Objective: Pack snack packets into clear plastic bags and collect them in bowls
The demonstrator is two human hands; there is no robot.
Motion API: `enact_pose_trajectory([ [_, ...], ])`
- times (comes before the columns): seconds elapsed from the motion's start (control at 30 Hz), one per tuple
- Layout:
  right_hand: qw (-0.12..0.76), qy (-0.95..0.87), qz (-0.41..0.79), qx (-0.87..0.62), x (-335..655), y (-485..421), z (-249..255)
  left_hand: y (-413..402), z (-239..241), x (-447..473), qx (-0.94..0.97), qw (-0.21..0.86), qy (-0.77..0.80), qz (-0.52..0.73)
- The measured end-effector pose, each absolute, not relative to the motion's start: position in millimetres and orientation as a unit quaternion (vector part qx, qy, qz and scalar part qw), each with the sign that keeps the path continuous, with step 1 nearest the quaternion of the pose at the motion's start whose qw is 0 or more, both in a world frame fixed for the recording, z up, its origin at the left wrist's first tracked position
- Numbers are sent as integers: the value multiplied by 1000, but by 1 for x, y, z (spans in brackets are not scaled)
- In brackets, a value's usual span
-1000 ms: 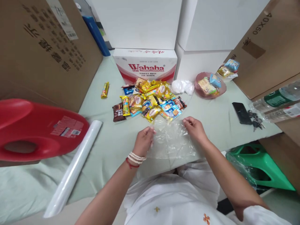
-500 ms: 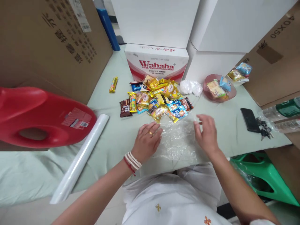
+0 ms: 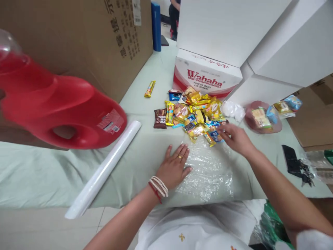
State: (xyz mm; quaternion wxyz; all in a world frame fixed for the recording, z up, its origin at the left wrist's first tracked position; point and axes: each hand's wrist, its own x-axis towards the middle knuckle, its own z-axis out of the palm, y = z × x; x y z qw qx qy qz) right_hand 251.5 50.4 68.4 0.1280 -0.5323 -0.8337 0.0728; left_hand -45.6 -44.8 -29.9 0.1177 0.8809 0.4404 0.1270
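Observation:
My left hand (image 3: pixel 174 166) lies flat with its fingers spread, on the left edge of a clear plastic sheet (image 3: pixel 205 177) on the table. My right hand (image 3: pixel 236 139) hovers at the right end of a pile of wrapped snacks, fingers bent and tips close together. Its fingertips are over a blue snack packet (image 3: pixel 215 136); whether they pinch it or something else is unclear. Yellow-wrapped snacks (image 3: pixel 196 131) and a brown cocoa packet (image 3: pixel 160 118) belong to the same pile. A single yellow snack bar (image 3: pixel 150 89) lies apart, behind and to the left.
At left stand a red jug (image 3: pixel 85 114) and a white film roll (image 3: pixel 104 170). Behind the pile is a Wahaha carton (image 3: pixel 205 78). To the right are a pink bowl (image 3: pixel 277 126) with snacks, white crumpled plastic (image 3: pixel 233 110), a black phone (image 3: pixel 290 156) and keys (image 3: pixel 307 175).
My right hand has moved forward from the plastic sheet to the snack pile, its fingers drawn together. My left hand has flattened on the table. The camera view has turned.

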Motion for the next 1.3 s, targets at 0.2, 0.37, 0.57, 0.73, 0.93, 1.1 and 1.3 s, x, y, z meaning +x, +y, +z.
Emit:
enact_pose_trajectory([
  [0.2, -2, -912, -104, -397, 122, 220, 60, -43, -30, -49, 878, 143, 436, 138],
  [0.37, -25, -882, -105, -459, 94, 261, 37, -42, -32, -50, 875, 163, 433, 145],
  [0.57, 215, -808, -56, -546, 149, 221, 75, -42, -31, -50, 875, 167, 434, 136],
  [0.73, 413, -642, 255, -594, 213, 106, 91, -43, -31, -48, 869, 137, 455, 137],
  [0.93, 272, -567, 423, -652, 235, -36, 39, -54, -31, -42, 872, 125, 462, 106],
  [1.1, 143, -791, 168, -571, 228, -69, 25, -69, -27, -33, 872, 104, 471, 76],
  [1.3, 81, -845, 162, -503, 234, -58, 27, -82, -27, -29, 855, 92, 504, 72],
])
